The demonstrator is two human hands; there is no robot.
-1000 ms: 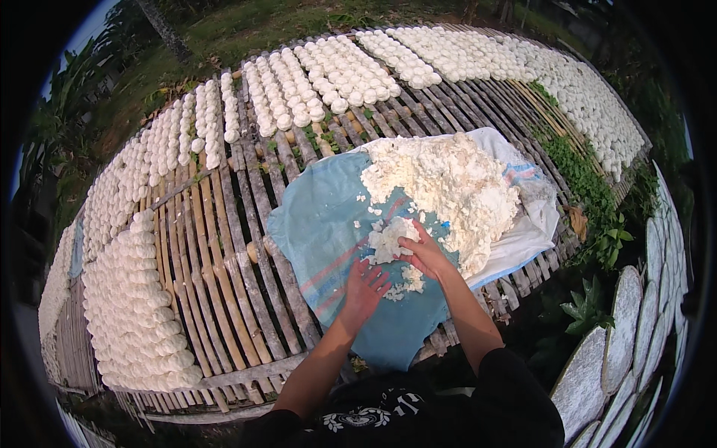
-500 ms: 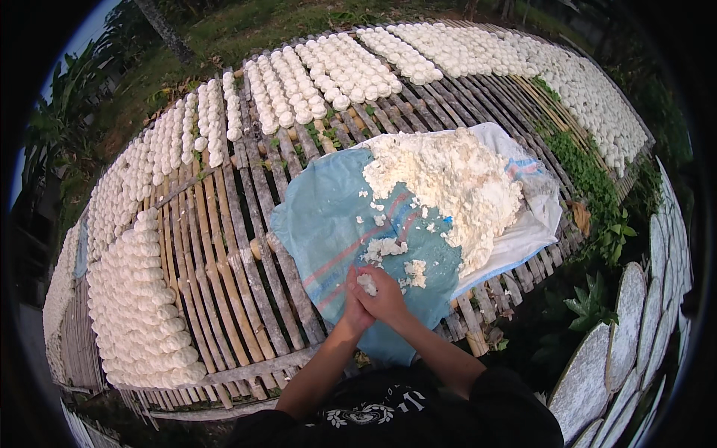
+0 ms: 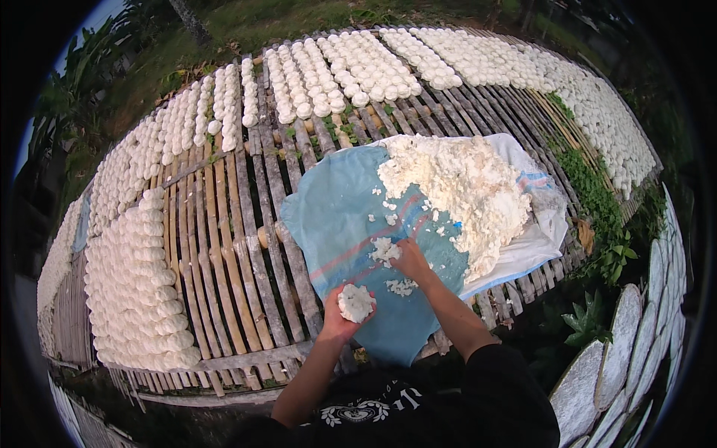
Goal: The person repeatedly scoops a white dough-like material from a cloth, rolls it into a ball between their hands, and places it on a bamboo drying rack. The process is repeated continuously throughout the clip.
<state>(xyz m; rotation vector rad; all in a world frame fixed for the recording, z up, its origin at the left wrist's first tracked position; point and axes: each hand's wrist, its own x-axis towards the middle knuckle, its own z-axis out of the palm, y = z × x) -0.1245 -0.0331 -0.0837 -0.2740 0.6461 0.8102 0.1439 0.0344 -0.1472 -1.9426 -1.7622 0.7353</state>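
A rough, rounded white lump [image 3: 355,303] of crumbly mash rests in my left hand [image 3: 335,322], palm up with the fingers curled round its edge. To the right and farther off, my right hand [image 3: 411,259] has its fingers bent on the right side of a small clump of white mash [image 3: 385,252] lying on the teal sheet [image 3: 325,205]. Its fingertips are partly hidden. Just below that hand lies another loose clump [image 3: 402,287]. A large heap of white, slightly yellowish mash [image 3: 459,187] covers the sheet's far right part.
The sheet and a white sack [image 3: 549,205] lie on a bamboo-slat rack [image 3: 224,254]. Rows of white lumps [image 3: 134,276] fill its left and far sides [image 3: 373,67]. Green plants [image 3: 590,194] grow through at right, near large pale discs [image 3: 624,336].
My hands were together round a lump. They have parted: the left keeps the lump, while the right has moved out to the loose clump. The view has shifted slightly.
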